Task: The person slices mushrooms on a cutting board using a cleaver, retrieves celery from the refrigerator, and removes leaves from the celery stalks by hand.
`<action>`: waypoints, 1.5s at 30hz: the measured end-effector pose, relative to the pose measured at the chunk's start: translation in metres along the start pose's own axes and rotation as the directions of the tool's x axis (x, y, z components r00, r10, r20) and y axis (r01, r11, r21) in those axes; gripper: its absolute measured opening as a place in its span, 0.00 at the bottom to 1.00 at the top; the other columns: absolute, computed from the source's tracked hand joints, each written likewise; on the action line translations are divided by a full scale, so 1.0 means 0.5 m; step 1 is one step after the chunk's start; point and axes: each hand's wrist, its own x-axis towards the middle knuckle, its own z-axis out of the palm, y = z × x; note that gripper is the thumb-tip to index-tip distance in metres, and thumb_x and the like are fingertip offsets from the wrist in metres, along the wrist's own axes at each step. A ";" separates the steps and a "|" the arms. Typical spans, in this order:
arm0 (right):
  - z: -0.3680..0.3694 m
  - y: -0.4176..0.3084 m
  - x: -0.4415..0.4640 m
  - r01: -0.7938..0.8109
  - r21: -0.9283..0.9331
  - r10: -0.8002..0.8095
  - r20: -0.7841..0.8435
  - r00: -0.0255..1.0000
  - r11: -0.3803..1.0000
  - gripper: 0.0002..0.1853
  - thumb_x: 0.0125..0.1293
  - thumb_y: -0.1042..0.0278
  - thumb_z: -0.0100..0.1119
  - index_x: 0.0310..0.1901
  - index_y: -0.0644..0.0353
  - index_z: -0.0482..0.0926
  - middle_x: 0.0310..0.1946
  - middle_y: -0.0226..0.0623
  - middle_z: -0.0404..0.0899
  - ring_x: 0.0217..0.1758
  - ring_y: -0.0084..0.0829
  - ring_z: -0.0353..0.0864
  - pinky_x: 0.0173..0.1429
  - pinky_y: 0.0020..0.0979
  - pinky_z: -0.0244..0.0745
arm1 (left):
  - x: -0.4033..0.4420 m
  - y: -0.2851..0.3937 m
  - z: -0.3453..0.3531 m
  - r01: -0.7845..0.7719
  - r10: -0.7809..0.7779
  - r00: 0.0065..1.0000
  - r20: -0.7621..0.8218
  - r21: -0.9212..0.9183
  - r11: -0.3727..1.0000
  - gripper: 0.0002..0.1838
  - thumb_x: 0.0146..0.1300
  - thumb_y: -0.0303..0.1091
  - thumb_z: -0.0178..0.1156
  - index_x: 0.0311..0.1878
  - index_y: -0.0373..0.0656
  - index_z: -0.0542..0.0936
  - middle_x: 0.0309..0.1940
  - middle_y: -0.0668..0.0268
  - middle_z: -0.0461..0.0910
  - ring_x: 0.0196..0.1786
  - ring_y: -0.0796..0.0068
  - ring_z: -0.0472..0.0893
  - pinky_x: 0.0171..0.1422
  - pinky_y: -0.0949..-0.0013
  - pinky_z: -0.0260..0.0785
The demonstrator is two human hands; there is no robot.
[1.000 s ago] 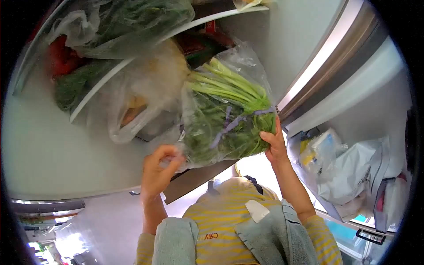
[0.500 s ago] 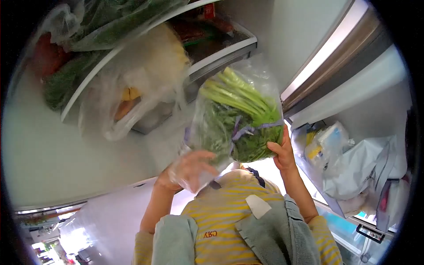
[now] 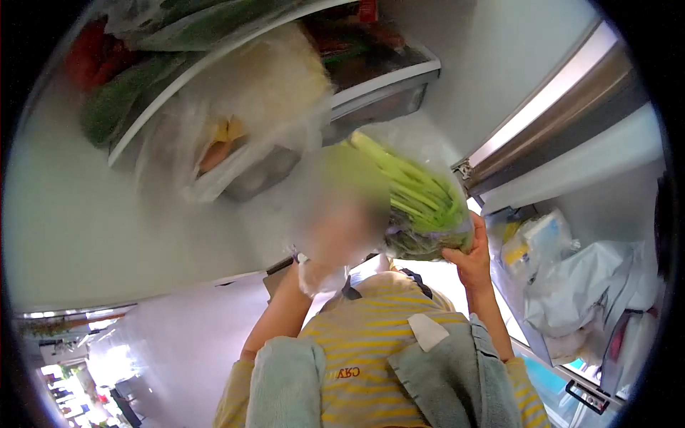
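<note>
A clear plastic bag of leafy greens (image 3: 421, 189), with light green stalks, is held up in front of my chest. My right hand (image 3: 467, 257) grips its lower right end, thumb in front. At the bag's left side is my left hand (image 3: 339, 239), its fingers smeared by a blur that also covers part of the stalks. A loose piece of clear plastic (image 3: 314, 278) lies around my left wrist. Whether my left fingers are closed on the bag is hidden.
Beyond the bag is the open fridge with a white-edged shelf (image 3: 168, 93), a plastic bag with yellowish contents (image 3: 278, 78) and a drawer (image 3: 382, 107). On the right, the door bin (image 3: 514, 299) holds a white plastic bag (image 3: 578, 285) and packets.
The bag of greens has shifted right and turned, so its stalks slant more down to the right. My left hand has moved right and up against the bag; my right hand keeps its grip.
</note>
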 end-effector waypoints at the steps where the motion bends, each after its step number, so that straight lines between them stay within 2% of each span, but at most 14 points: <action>1: 0.001 0.000 -0.004 0.000 0.023 0.000 0.002 1.000 1.000 0.40 0.41 0.78 0.69 0.58 0.58 0.61 0.50 0.34 0.69 0.55 0.30 0.70 0.60 0.32 0.66 | 0.006 0.006 0.009 -0.044 0.040 0.995 -0.093 -0.039 0.998 0.21 0.59 0.46 0.58 0.48 0.41 0.69 0.34 0.64 0.76 0.26 0.83 0.73 0.26 0.82 0.64; 4: 0.011 -0.010 -0.010 0.004 0.099 -0.004 -0.004 1.000 0.995 0.40 0.41 0.78 0.70 0.58 0.58 0.61 0.50 0.34 0.69 0.55 0.30 0.70 0.60 0.33 0.67 | 0.014 0.035 0.060 -0.215 0.152 0.935 -0.321 -0.171 0.961 0.22 0.60 0.45 0.57 0.52 0.42 0.68 0.42 0.65 0.75 0.37 0.81 0.74 0.38 0.77 0.67; 7: -0.002 0.002 -0.015 -0.007 0.095 0.002 0.045 0.999 0.995 0.40 0.41 0.79 0.70 0.58 0.57 0.61 0.50 0.34 0.69 0.54 0.31 0.70 0.60 0.34 0.67 | 0.031 0.022 0.033 -0.358 0.433 0.891 -0.136 0.375 0.855 0.24 0.60 0.43 0.58 0.56 0.43 0.66 0.49 0.66 0.72 0.49 0.76 0.71 0.52 0.70 0.65; 10: -0.012 0.010 -0.015 -0.067 0.047 0.064 0.056 0.996 0.997 0.40 0.41 0.79 0.71 0.58 0.58 0.61 0.51 0.34 0.69 0.55 0.31 0.70 0.60 0.34 0.67 | 0.048 0.004 0.022 -0.456 0.512 0.859 0.018 0.483 0.748 0.26 0.60 0.40 0.58 0.60 0.44 0.64 0.52 0.66 0.71 0.55 0.72 0.70 0.59 0.65 0.62; 13: -0.018 -0.006 -0.020 -0.213 -0.033 0.215 0.065 0.974 0.976 0.44 0.41 0.77 0.71 0.61 0.59 0.58 0.56 0.37 0.65 0.60 0.34 0.66 0.63 0.36 0.62 | 0.048 0.001 0.023 -0.462 0.513 0.858 0.025 0.475 0.749 0.26 0.60 0.38 0.57 0.60 0.45 0.64 0.53 0.65 0.71 0.57 0.70 0.69 0.60 0.63 0.62; 16: -0.031 -0.001 -0.007 -0.072 -0.129 0.102 0.244 0.964 0.989 0.48 0.43 0.73 0.71 0.65 0.59 0.52 0.61 0.39 0.61 0.65 0.35 0.59 0.67 0.36 0.55 | 0.048 -0.009 0.021 -0.430 0.445 0.895 0.024 0.308 0.849 0.24 0.60 0.38 0.57 0.58 0.45 0.65 0.52 0.64 0.71 0.55 0.69 0.70 0.60 0.61 0.62; 19: 0.001 0.021 0.003 -0.155 0.073 0.148 0.091 0.985 0.985 0.47 0.41 0.66 0.72 0.64 0.62 0.57 0.61 0.38 0.62 0.66 0.34 0.58 0.68 0.34 0.51 | 0.048 -0.018 0.021 -0.397 0.391 0.917 0.076 0.266 0.878 0.22 0.59 0.39 0.58 0.54 0.45 0.67 0.48 0.63 0.72 0.52 0.70 0.71 0.58 0.60 0.64; 22: 0.077 -0.042 0.028 -0.148 -0.068 0.160 0.211 0.964 0.987 0.44 0.46 0.63 0.70 0.64 0.62 0.58 0.60 0.37 0.63 0.64 0.34 0.60 0.67 0.34 0.52 | 0.033 0.008 0.046 -0.287 0.302 0.929 0.216 -0.096 0.953 0.20 0.57 0.38 0.59 0.50 0.44 0.67 0.42 0.63 0.72 0.47 0.70 0.73 0.54 0.60 0.67; 24: 0.086 -0.028 0.026 -0.151 -0.104 0.164 0.123 0.979 0.983 0.39 0.51 0.64 0.66 0.63 0.63 0.58 0.57 0.38 0.67 0.60 0.33 0.65 0.64 0.33 0.59 | 0.030 0.012 0.039 -0.284 0.283 0.935 0.212 -0.025 0.958 0.20 0.57 0.37 0.60 0.49 0.43 0.67 0.38 0.64 0.73 0.45 0.69 0.73 0.53 0.60 0.68; 27: 0.079 -0.012 0.037 -0.242 0.227 0.231 0.078 0.970 0.943 0.32 0.54 0.68 0.64 0.60 0.65 0.63 0.55 0.39 0.69 0.57 0.31 0.67 0.62 0.31 0.61 | 0.036 -0.009 -0.004 -0.371 0.370 0.924 0.101 0.476 0.797 0.22 0.56 0.38 0.61 0.51 0.43 0.66 0.36 0.62 0.74 0.43 0.66 0.75 0.52 0.58 0.69; 31: 0.086 -0.017 0.042 -0.173 0.218 0.161 0.075 0.984 0.960 0.30 0.55 0.67 0.63 0.59 0.64 0.65 0.54 0.39 0.70 0.56 0.31 0.69 0.60 0.31 0.63 | 0.007 0.002 -0.017 -0.383 0.334 0.923 0.189 0.525 0.760 0.27 0.55 0.41 0.62 0.55 0.42 0.65 0.42 0.57 0.77 0.47 0.61 0.75 0.54 0.56 0.68; 34: 0.078 -0.003 0.054 -0.179 0.173 0.173 0.046 0.984 0.969 0.29 0.55 0.67 0.63 0.58 0.64 0.65 0.54 0.38 0.70 0.56 0.31 0.69 0.60 0.31 0.63 | -0.001 0.006 -0.021 -0.300 0.238 0.953 0.188 0.467 0.832 0.29 0.56 0.42 0.62 0.57 0.41 0.64 0.46 0.55 0.76 0.51 0.59 0.74 0.56 0.55 0.67; 39: 0.061 -0.022 0.073 -0.018 0.074 0.014 0.055 0.998 0.997 0.30 0.57 0.65 0.61 0.60 0.66 0.63 0.56 0.38 0.68 0.59 0.31 0.66 0.62 0.29 0.59 | -0.060 0.026 -0.067 -0.053 0.040 0.998 -0.056 -0.259 0.964 0.23 0.60 0.38 0.58 0.56 0.42 0.65 0.45 0.55 0.77 0.49 0.60 0.76 0.53 0.57 0.70; 45: 0.091 -0.013 0.090 0.001 0.231 -0.011 0.041 0.999 0.973 0.34 0.58 0.62 0.59 0.63 0.65 0.58 0.60 0.40 0.64 0.63 0.32 0.61 0.65 0.30 0.54 | -0.082 0.027 -0.095 -0.271 0.216 0.953 -0.210 -0.286 0.919 0.17 0.63 0.34 0.54 0.54 0.40 0.67 0.44 0.57 0.76 0.46 0.65 0.78 0.48 0.64 0.74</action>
